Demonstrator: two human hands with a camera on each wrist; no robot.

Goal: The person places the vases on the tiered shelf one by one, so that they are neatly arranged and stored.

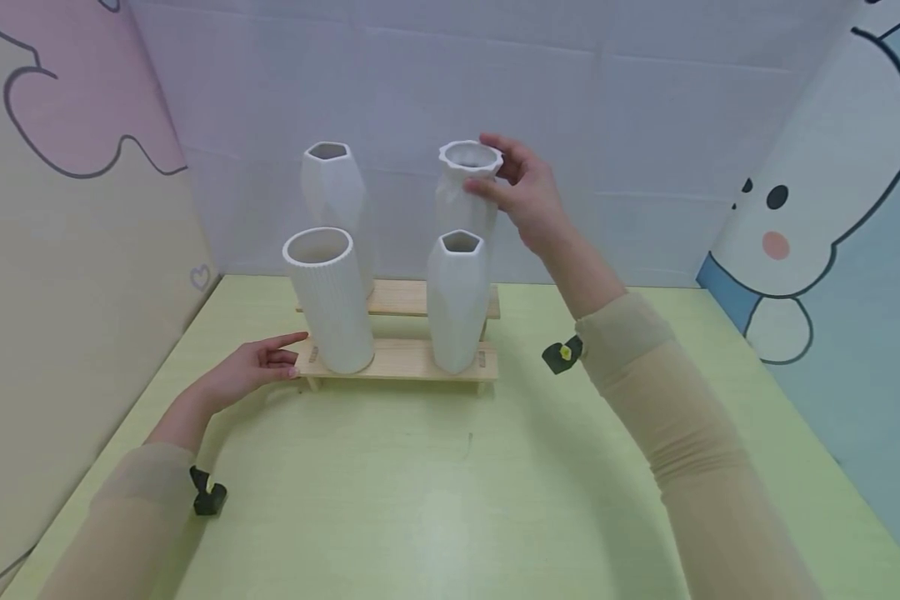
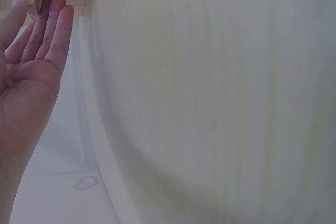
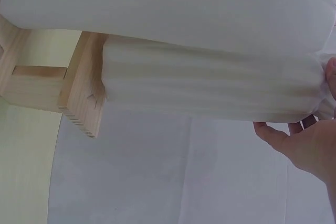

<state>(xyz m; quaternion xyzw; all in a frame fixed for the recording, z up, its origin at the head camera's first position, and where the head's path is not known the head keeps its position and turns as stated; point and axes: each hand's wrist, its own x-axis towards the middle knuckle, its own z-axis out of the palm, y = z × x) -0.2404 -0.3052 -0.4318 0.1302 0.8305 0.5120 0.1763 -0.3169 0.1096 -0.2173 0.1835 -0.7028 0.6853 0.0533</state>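
Note:
My right hand [image 1: 531, 198] grips a white vase with a scalloped rim [image 1: 456, 196] at its neck, thumb in front and fingers behind. In the right wrist view this vase's base meets the upper board. The left hand [image 1: 238, 379] holds the left end of a two-tier wooden stand [image 1: 401, 357]; in the left wrist view, thumb and fingers lie on either side of the wood. On the lower tier stand a ribbed white cylinder vase [image 1: 333, 312] and a faceted white vase [image 1: 456, 304]. Behind the ribbed one rises a taller faceted vase [image 1: 333, 187].
The stand rests on a pale green table [image 1: 420, 483]. A whitish sheet [image 1: 645, 125] hangs behind it. Cartoon-printed panels flank the table, left panel [image 1: 67, 275] and right panel [image 1: 862, 350]. Small black pieces [image 1: 562, 355] sit at both cuffs.

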